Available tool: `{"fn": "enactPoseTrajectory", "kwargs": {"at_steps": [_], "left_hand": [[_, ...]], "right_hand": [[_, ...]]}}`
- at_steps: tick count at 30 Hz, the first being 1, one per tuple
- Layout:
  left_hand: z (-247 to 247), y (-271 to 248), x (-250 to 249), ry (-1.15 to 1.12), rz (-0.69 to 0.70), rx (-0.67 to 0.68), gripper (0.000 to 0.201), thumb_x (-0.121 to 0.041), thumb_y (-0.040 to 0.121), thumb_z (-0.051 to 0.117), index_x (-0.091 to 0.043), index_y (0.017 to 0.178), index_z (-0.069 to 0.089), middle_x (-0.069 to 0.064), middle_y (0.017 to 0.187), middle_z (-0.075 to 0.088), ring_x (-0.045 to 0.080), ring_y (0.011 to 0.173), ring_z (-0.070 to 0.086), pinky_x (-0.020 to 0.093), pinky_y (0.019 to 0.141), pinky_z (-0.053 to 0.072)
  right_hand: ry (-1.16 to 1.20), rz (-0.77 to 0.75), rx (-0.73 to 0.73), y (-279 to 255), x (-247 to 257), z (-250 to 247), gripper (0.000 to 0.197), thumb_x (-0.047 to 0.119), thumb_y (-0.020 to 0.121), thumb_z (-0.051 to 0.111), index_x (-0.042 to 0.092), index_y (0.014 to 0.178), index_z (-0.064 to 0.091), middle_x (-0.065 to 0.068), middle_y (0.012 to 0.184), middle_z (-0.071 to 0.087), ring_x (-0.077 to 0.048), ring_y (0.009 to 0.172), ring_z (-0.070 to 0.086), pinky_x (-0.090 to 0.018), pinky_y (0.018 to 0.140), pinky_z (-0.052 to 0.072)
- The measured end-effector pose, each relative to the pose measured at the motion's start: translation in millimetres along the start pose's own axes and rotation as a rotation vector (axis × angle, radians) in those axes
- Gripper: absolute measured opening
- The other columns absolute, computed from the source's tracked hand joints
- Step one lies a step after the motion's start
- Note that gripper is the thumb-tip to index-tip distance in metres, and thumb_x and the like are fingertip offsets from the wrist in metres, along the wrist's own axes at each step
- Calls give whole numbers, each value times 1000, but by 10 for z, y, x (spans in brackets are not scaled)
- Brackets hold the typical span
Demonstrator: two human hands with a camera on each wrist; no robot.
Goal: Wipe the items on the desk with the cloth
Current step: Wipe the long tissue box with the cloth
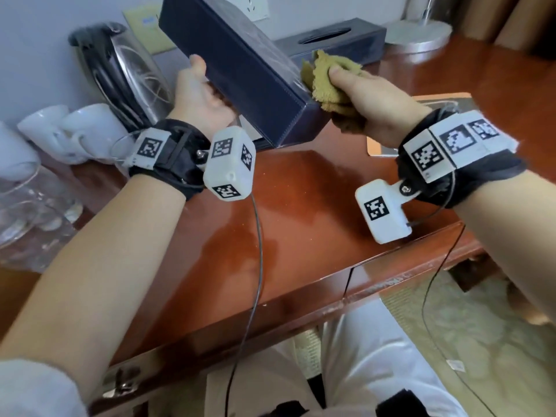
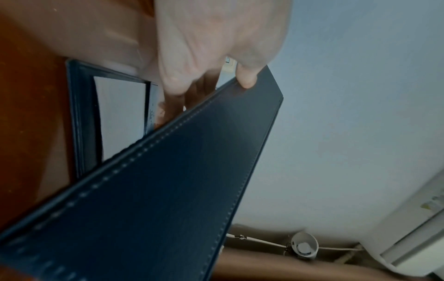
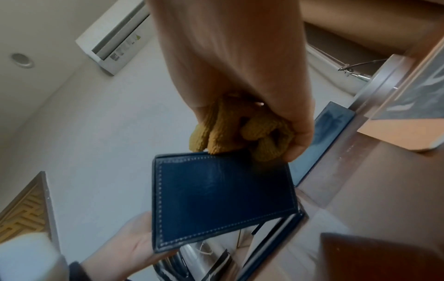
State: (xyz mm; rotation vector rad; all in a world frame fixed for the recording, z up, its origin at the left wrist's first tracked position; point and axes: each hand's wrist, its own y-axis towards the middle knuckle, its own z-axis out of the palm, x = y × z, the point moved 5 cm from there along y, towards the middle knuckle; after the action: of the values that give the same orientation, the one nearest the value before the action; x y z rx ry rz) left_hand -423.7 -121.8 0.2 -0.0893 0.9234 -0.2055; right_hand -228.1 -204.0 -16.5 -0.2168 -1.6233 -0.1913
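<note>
My left hand point(image 1: 202, 96) grips a long dark navy stitched box point(image 1: 237, 67) and holds it tilted above the desk, thumb on its left face and fingers underneath. In the left wrist view the left hand point(image 2: 216, 49) clasps the box point(image 2: 168, 190) at its edge. My right hand point(image 1: 371, 96) holds a bunched mustard-yellow cloth point(image 1: 326, 82) pressed against the box's right side near its near end. The right wrist view shows the cloth point(image 3: 238, 131) in the right hand point(image 3: 240, 60), touching the top edge of the box's end panel point(image 3: 216, 195).
On the glossy red-brown desk point(image 1: 301, 206) a second navy tissue box point(image 1: 340, 40) and a round lamp base point(image 1: 421, 34) stand at the back. A kettle point(image 1: 120, 73), white cups point(image 1: 75, 130) and glasses point(image 1: 24, 206) crowd the left. A flat tray point(image 1: 445, 100) lies at right.
</note>
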Motion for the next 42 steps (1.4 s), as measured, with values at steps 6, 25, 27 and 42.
{"fn": "enactPoseTrajectory", "kwargs": {"at_steps": [6,25,27,42], "left_hand": [[-83,84,-24,-114,21,-7,45,-39,103,38,0,98,59,16,93,66,34,90,61,50,88,49],[-98,153,156,-109,39,279,53,-37,104,28,0,137,45,20,141,48,34,129,49,51,110,35],[-128,157,223,-120,23,264,50,-38,104,29,1,124,55,21,137,53,35,126,51,51,110,35],[-199,139,262,-78,-3,346,54,-41,104,23,-2,125,54,18,129,59,32,119,58,52,104,42]], "right_hand": [[-11,-126,-165,130,248,-198,15,17,93,55,17,108,56,-1,91,61,-11,67,60,-23,53,51],[-705,-290,-121,12,312,84,42,23,91,56,4,127,44,-8,125,56,-22,116,52,-24,93,39],[-788,-362,-38,-80,340,253,38,20,90,56,3,124,46,-3,119,54,-16,110,51,-15,83,33],[-849,-208,-16,20,274,256,38,19,80,67,7,107,44,-13,124,48,-27,102,55,-29,70,46]]}}
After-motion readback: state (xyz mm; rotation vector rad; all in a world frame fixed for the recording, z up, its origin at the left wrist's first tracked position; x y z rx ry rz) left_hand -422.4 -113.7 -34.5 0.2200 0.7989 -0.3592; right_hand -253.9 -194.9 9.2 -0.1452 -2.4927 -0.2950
